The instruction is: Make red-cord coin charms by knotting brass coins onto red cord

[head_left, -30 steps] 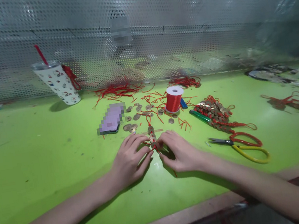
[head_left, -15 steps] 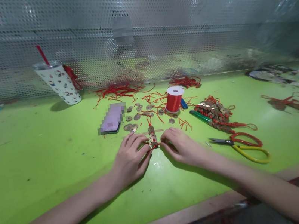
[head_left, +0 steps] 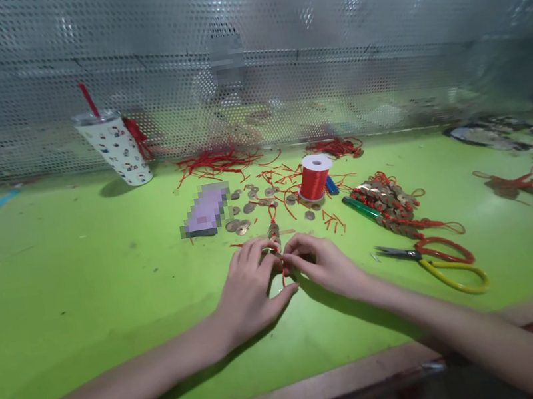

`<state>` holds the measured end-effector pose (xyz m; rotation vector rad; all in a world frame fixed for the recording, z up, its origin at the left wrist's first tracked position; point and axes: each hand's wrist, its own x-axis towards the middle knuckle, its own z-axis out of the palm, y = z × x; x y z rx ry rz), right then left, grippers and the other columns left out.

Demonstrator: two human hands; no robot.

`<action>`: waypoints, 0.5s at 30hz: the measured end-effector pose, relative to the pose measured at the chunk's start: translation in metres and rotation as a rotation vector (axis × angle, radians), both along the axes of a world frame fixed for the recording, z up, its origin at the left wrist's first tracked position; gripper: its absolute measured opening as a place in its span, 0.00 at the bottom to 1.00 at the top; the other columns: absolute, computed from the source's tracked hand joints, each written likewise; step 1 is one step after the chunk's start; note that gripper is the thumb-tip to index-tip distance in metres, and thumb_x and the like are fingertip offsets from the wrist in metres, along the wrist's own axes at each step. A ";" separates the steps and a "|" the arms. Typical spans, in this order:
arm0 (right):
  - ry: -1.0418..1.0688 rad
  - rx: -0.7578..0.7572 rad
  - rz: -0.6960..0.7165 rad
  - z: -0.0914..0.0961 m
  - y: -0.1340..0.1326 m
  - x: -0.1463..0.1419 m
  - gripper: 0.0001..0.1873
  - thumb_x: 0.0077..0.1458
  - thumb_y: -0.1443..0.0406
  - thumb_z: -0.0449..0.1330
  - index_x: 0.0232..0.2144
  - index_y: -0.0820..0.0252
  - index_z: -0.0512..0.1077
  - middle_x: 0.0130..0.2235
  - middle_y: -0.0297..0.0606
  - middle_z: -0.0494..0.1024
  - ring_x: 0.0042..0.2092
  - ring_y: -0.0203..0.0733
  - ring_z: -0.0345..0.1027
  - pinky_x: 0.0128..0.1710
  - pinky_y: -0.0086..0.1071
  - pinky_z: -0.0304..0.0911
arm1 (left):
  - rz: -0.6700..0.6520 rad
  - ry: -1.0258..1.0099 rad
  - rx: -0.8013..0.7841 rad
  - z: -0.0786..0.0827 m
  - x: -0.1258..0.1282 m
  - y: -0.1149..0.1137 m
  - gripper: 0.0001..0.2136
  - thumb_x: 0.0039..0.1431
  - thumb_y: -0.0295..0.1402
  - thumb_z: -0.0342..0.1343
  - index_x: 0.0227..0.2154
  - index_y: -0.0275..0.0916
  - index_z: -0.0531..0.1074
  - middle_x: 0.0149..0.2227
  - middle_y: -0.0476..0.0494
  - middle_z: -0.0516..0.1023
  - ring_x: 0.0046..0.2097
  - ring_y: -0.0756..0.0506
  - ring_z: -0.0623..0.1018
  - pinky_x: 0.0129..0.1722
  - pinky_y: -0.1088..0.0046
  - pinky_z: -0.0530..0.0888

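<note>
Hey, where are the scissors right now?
In the head view, the scissors lie on the table right of the right hand, beside the strung-coin pile.

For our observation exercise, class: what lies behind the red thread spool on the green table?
A blue object pokes out behind the red thread spool, at its right; red cord scraps lie farther back. The spool covers the blue object's other end.

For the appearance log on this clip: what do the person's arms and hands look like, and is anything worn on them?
The left forearm and right forearm are bare to the frame edge, with no sleeves. The left hand and right hand are ungloved, with no watch, bracelet or ring visible.
</note>
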<state>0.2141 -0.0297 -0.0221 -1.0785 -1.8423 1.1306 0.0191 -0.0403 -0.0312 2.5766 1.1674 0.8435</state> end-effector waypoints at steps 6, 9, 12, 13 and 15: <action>-0.071 0.092 -0.036 -0.003 0.002 0.001 0.04 0.65 0.65 0.56 0.36 0.59 0.69 0.33 0.37 0.78 0.34 0.41 0.72 0.34 0.34 0.64 | 0.056 -0.122 -0.136 0.000 -0.001 0.001 0.03 0.61 0.27 0.60 0.32 0.40 0.75 0.48 0.41 0.75 0.52 0.37 0.74 0.50 0.54 0.73; -0.104 0.152 -0.062 -0.007 0.001 0.002 0.03 0.65 0.66 0.53 0.38 0.58 0.67 0.31 0.34 0.74 0.30 0.39 0.66 0.31 0.32 0.60 | 0.059 -0.095 -0.082 0.003 -0.003 0.003 0.02 0.62 0.28 0.61 0.34 0.40 0.76 0.46 0.42 0.77 0.50 0.37 0.75 0.47 0.56 0.71; -0.079 0.154 -0.038 -0.010 0.000 0.002 0.03 0.65 0.67 0.52 0.41 0.58 0.65 0.30 0.32 0.72 0.30 0.38 0.64 0.30 0.31 0.59 | 0.013 -0.064 -0.085 0.004 -0.004 0.006 0.01 0.64 0.29 0.60 0.36 0.42 0.76 0.40 0.47 0.81 0.44 0.41 0.78 0.43 0.60 0.68; -0.064 0.152 -0.021 -0.011 -0.001 0.002 0.03 0.65 0.67 0.52 0.41 0.57 0.64 0.30 0.32 0.72 0.30 0.38 0.65 0.31 0.31 0.59 | -0.001 -0.065 -0.102 0.004 -0.004 0.006 0.01 0.65 0.29 0.60 0.37 0.42 0.76 0.38 0.49 0.81 0.42 0.42 0.79 0.43 0.61 0.67; -0.036 0.154 0.015 -0.011 -0.002 0.000 0.02 0.65 0.68 0.52 0.40 0.57 0.63 0.32 0.33 0.73 0.32 0.38 0.67 0.32 0.32 0.61 | -0.002 -0.080 -0.128 0.004 -0.003 0.007 0.01 0.65 0.30 0.60 0.38 0.41 0.75 0.36 0.51 0.82 0.38 0.44 0.79 0.42 0.61 0.67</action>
